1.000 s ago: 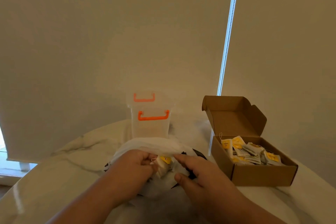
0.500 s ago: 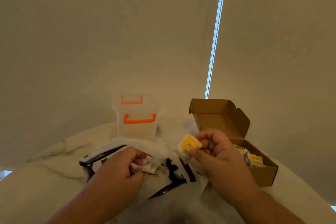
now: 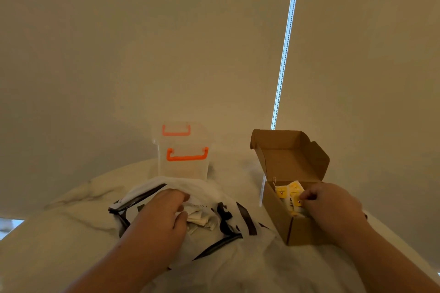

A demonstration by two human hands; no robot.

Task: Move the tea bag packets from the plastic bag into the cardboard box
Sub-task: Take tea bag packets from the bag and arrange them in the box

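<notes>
Pinching a packet (image 3: 296,194) inside the box (image 3: 276,217) at right, the right hand (image 3: 333,207) is likely releasing next; the left hand (image 3: 162,216) is gripping the bag (image 3: 228,245).

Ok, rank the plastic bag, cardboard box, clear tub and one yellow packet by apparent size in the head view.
1. plastic bag
2. cardboard box, lid open
3. clear tub, though it stands farther back, so its true size is unsure
4. yellow packet

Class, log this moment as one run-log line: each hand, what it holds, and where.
left hand: grips plastic bag mouth | right hand: in cardboard box, fingers pinch tea bag packet | other packets: in bag
</notes>
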